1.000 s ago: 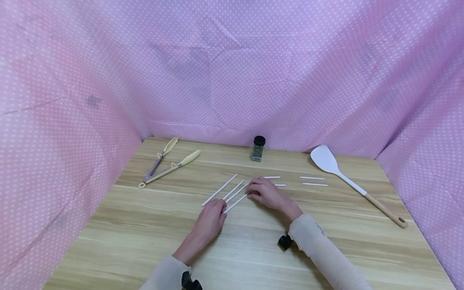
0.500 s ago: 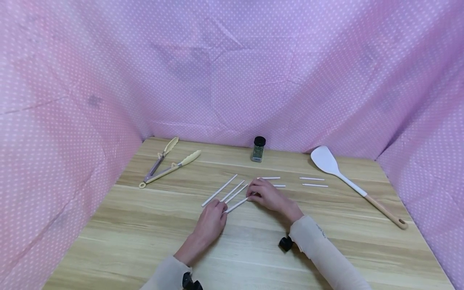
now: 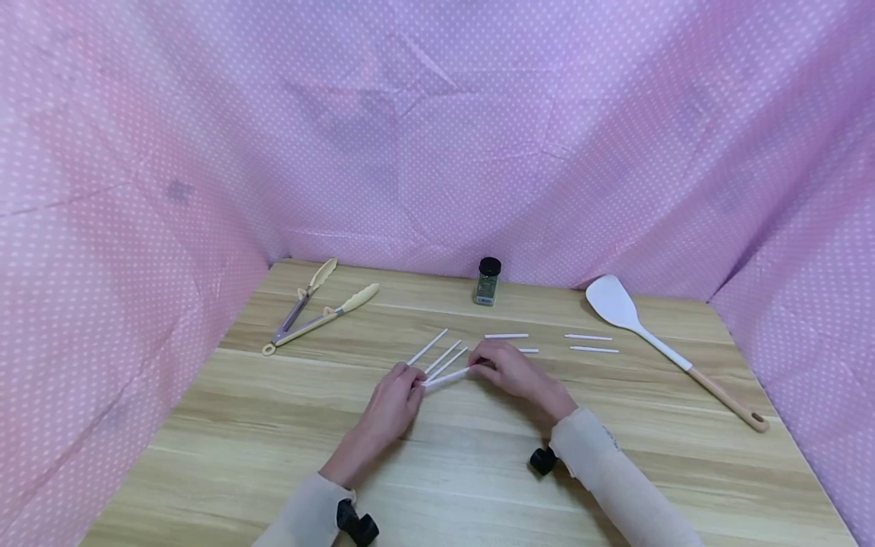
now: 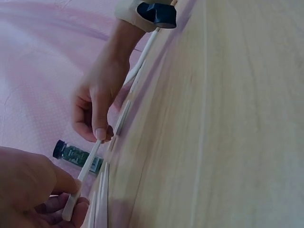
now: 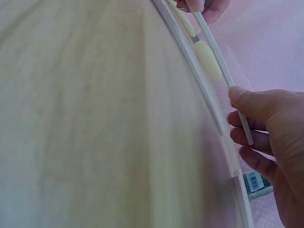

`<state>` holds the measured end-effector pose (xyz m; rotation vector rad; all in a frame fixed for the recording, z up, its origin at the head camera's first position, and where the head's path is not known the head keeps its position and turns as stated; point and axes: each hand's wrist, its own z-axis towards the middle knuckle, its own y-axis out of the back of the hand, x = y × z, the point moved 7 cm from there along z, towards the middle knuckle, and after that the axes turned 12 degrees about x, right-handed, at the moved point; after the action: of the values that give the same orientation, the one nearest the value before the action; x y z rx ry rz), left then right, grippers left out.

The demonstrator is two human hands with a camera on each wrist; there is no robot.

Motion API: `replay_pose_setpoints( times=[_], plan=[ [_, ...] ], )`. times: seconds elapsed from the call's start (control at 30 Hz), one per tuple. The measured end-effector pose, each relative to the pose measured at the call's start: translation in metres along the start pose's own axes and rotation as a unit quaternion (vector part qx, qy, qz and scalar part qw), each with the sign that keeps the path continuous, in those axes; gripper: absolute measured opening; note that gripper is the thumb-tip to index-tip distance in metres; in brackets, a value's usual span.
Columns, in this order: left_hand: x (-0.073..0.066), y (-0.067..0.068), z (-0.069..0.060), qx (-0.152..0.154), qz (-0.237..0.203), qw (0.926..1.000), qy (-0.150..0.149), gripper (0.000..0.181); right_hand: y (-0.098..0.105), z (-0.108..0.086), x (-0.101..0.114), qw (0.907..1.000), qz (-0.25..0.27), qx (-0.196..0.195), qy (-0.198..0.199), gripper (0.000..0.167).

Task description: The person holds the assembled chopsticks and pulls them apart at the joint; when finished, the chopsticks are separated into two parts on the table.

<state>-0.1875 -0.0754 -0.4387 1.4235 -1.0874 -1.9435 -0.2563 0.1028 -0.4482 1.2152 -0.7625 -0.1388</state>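
Note:
Both hands hold one thin white stick (image 3: 447, 377) between them, raised off the table in the wrist views. My left hand (image 3: 393, 399) pinches its left end between thumb and fingers, seen close in the left wrist view. At the other end, the thumb and fingers of my right hand (image 3: 509, 370) grip it, with the tip poking past the fingers in the right wrist view. Several similar long sticks (image 3: 428, 346) lie side by side, slanted, just beyond my left hand, which hides their near ends. A short white stick (image 3: 506, 336) lies behind my right hand, and another is partly covered by it.
Cream-tipped tongs (image 3: 301, 330) lie spread at the back left. A black-capped spice jar (image 3: 487, 282) stands upright at the back middle. Two short sticks (image 3: 593, 349) lie right of centre, beside a white spatula (image 3: 656, 342) with a wooden handle. Pink dotted cloth (image 3: 437, 152) surrounds the table.
The held stick has come up from the table and lies flatter across the head view. My left hand shifted slightly up and left; the right moved a little to the right, uncovering a short stick.

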Motion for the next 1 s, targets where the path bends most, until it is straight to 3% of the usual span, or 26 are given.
replay_pose_setpoints(
  times=[0.2,0.57,0.8,1.0],
  plan=[
    [-0.002,0.004,0.009,0.011,0.002,0.9998,-0.015,0.010,0.008,-0.002,0.008,0.9997,0.012,-0.011,0.019,0.010],
    [-0.012,0.011,0.024,0.059,-0.008,0.9982,-0.001,0.004,0.026,-0.005,0.027,0.9996,0.010,-0.024,0.012,0.011],
    [-0.027,0.015,0.035,0.100,-0.005,0.9940,-0.045,0.014,0.038,-0.006,0.039,0.9992,-0.025,-0.027,0.014,0.014],
    [-0.035,0.018,0.042,0.107,-0.009,0.9918,-0.070,0.010,0.044,-0.007,0.043,0.9992,-0.028,-0.029,0.006,0.012]
  ],
)
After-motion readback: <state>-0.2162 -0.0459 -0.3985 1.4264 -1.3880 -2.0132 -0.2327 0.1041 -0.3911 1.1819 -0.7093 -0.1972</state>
